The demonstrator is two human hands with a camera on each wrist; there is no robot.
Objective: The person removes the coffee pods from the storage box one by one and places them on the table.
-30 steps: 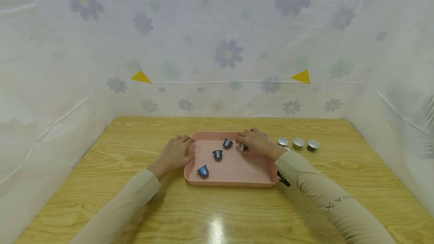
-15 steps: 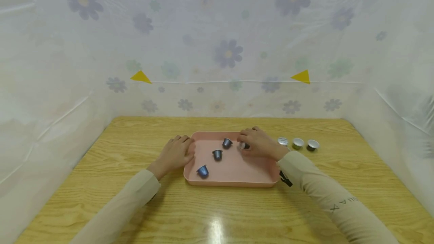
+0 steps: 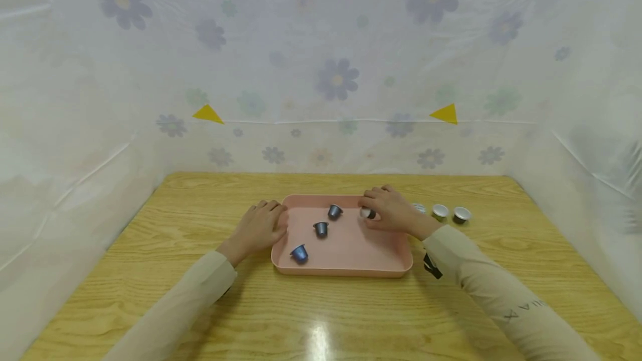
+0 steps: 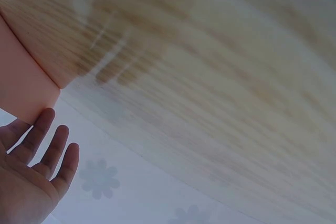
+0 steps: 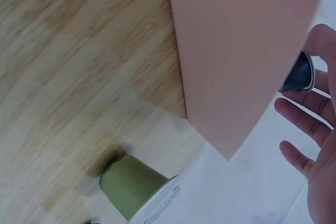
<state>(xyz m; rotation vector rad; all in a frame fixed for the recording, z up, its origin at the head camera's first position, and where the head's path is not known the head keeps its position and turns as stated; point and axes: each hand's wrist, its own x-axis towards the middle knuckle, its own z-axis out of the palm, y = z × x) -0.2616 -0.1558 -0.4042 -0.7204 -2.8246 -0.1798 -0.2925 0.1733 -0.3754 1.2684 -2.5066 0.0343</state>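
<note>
My right hand (image 3: 393,210) pinches a dark coffee capsule (image 3: 371,214) with a pale lid, over the right part of a pink tray (image 3: 341,273). The right wrist view shows that capsule (image 5: 299,74) between thumb and fingers, just past the tray wall (image 5: 236,51), the other fingers spread. On the tray lie three more capsules: a dark one (image 3: 335,212) near the back, a grey one (image 3: 321,229) in the middle and a blue one (image 3: 300,253) at front left. My left hand (image 3: 258,227) rests at the tray's left rim, fingers extended; one fingertip meets the wall (image 4: 26,82).
Right of the tray, capsules stand lid up on the wooden table (image 3: 321,316): a green one (image 3: 440,213), a dark one (image 3: 462,215) and one (image 3: 419,208) partly behind the right hand. A flowered plastic sheet (image 3: 321,144) encloses the back and sides.
My right hand, pinching the capsule, has shifted a little to the right across the tray, covering more of one capsule outside. The left hand and the three lying capsules stay put.
</note>
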